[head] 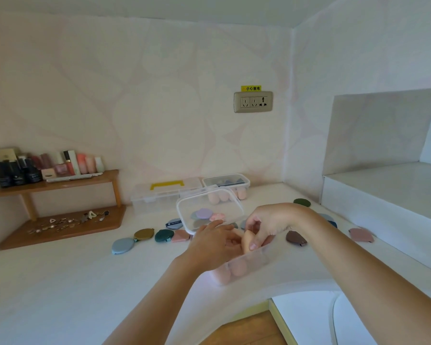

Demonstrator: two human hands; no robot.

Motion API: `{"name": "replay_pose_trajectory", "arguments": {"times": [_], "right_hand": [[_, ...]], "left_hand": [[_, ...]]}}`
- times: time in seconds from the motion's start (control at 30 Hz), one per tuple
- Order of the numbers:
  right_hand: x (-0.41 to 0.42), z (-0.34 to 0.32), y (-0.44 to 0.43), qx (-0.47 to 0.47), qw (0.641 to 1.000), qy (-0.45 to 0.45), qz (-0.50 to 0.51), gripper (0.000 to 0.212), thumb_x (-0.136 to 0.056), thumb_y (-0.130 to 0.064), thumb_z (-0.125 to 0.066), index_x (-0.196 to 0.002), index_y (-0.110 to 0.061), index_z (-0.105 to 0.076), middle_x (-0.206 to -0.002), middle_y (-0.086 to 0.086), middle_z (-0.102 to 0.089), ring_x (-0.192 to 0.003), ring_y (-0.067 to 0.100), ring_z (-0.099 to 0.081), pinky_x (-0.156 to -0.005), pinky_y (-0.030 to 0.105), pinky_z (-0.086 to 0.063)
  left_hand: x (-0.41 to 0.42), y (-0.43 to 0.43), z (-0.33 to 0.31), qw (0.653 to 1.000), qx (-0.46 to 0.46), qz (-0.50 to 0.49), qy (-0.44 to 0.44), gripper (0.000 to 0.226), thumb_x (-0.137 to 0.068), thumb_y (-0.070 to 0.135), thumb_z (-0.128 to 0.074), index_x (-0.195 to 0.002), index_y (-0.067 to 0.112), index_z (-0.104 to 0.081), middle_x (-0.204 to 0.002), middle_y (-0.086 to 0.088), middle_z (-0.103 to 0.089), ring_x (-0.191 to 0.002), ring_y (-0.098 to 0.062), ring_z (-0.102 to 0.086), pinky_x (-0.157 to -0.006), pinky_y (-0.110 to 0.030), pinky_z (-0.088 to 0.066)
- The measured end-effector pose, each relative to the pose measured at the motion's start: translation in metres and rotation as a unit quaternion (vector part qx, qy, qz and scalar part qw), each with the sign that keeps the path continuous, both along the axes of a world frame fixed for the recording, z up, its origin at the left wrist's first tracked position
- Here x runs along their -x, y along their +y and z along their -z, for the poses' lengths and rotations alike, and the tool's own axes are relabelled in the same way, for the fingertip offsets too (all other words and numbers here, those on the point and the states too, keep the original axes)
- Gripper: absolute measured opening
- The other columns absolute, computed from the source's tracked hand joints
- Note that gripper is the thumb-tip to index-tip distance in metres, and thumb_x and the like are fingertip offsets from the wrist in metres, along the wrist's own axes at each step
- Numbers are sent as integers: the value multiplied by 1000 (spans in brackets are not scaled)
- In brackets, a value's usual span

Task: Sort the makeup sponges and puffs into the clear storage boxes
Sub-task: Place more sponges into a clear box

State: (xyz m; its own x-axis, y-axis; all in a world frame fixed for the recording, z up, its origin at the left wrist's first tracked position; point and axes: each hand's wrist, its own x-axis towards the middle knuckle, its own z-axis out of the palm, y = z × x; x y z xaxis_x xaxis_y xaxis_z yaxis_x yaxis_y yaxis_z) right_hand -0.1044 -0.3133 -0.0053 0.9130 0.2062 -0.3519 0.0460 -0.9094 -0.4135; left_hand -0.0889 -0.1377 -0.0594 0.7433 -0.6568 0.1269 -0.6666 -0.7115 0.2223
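Home vanity, cosmetics shelf [55,183], floral wallpaper [159,115]

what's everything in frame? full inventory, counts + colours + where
clear box: 1, nearest, under the hands, peach sponges inside
peach sponge: 1, held by the right hand's fingers over that box
clear lid: 1, tilted behind the hands; puffs show through it
lidded box: 1, clear, far back by the wall, dark puffs inside
peach sponges: several, below the lidded box
case with yellow handle: 1, clear, back centre
puff cases: about ten, blue, olive, teal, pink, brown, green, mauve, spread on the table
wooden shelf: 1, left, bottles on top, hair clips below
wall socket: 1, beige, yellow label above
left hand: at the box
right hand: holding the sponge
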Motion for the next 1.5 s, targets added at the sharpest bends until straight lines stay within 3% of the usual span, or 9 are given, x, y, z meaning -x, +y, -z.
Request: {"name": "replay_pose_trajectory", "arguments": {"times": [0.23,0.43,0.53,0.67,0.8,0.97,1.23,1.37,1.5], "right_hand": [[-5,1,8,42,998,54,17,30,-77,-20,-78,-105,-21,-67,-96,2,-67,-87,16,-61,-93,35,-50],[-4,10,22,157,988,-1,-2,48,-69,-21,-82,-112,-12,-62,-93,0,-57,-81,19,-53,-57,24,-40],[-5,15,30,226,974,-22,-13,28,-73,-13,-76,-98,-11,-63,-83,2,-56,-76,21,-53,-50,23,-37],[-14,19,53,292,956,-29,-5,31,-83,-6,-64,-114,-9,-60,-78,3,-50,-87,25,-54,-65,28,-42],[-20,27,65,290,955,-61,30,32,-90,-7,-55,-122,-9,-57,-101,8,-57,-109,28,-56,-79,32,-41],[-9,17,37,205,976,-67,6,10,-81,-10,-64,-91,-9,-64,-73,3,-52,-62,17,-49,-52,25,-37],[-6,18,28,124,991,-39,38,22,-79,-17,-67,-100,-11,-67,-89,5,-62,-74,19,-54,-61,25,-43],[-6,23,45,181,980,-74,33,26,-84,-9,-59,-63,-15,-45,-65,1,-43,-54,14,-40,-46,24,-31],[-1,18,37,148,984,-91,39,7,-80,-14,-66,-86,-11,-67,-82,5,-62,-66,18,-52,-52,22,-37]], "left_hand": [[2,-2,-5,999,-41,-7,17,37,-91,53,-38,-121,43,-57,-149,19,-31,-140,-16,-17,-112,-39,-15],[0,-3,-2,999,-37,-9,12,36,-92,55,-38,-121,45,-58,-145,21,-36,-136,-16,-24,-109,-36,-20],[-4,-3,3,999,-37,-4,0,40,-89,61,-37,-119,46,-58,-142,23,-39,-133,-15,-27,-108,-37,-23],[-4,-2,7,1000,-10,-12,-14,71,-64,76,-18,-91,34,-69,-130,24,-50,-126,-16,-35,-104,-38,-28],[-1,-1,6,999,2,-35,-11,58,-74,68,-29,-84,27,-68,-129,19,-52,-127,-19,-35,-104,-39,-28],[-2,0,5,998,-36,-53,17,54,-76,75,-30,-113,49,-59,-146,15,-38,-139,-19,-21,-112,-38,-19],[-4,-2,1,998,-46,-36,25,35,-88,59,-39,-116,49,-59,-150,14,-31,-141,-17,-17,-114,-39,-15],[-8,-1,6,1000,-20,-21,5,46,-75,58,-36,-107,43,-65,-136,20,-46,-129,-14,-32,-107,-34,-25],[-7,-2,6,999,33,-25,0,55,-67,59,-28,-99,39,-68,-113,22,-59,-115,-11,-43,-102,-33,-32]]}}
